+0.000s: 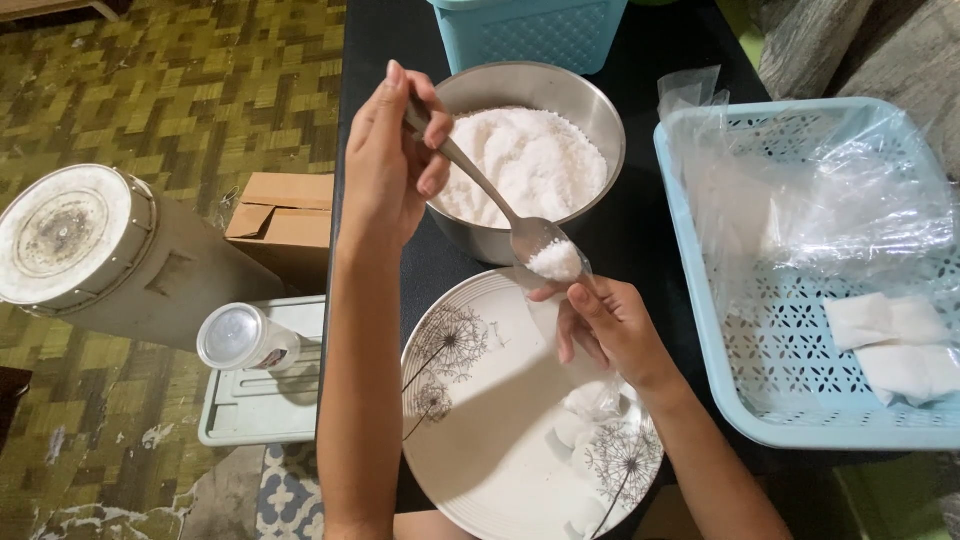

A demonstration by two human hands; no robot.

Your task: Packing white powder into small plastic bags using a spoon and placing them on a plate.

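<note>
While the head view looks straight down on the black tabletop (650, 230), the left hand (392, 165) grips the handle end of a metal spoon (480, 190) between thumb and fingers. Its long axis runs diagonally from that hand, down and to the right, to the bowl end, which carries a heap of white granules (556, 260). The loaded end sits directly above the mouth of a small clear plastic bag (580, 345), touching or just short of it; which one cannot be told. The right hand (612, 330) pinches the bag's upper edge and holds it open, so the right hand is the nearer one to the granules.

Container contents:
- Steel bowl (600, 120), just behind the spoon: largely full of the same white granules.
- Dandelion-print plate (480, 420), beneath the bag: several small white filled packets near its right rim.
- Light-blue perforated basket (740, 400), at right: loose clear plastic sheeting and two filled white packets (895, 345).
- Teal basket (530, 30), behind the bowl: contents not visible.
</note>
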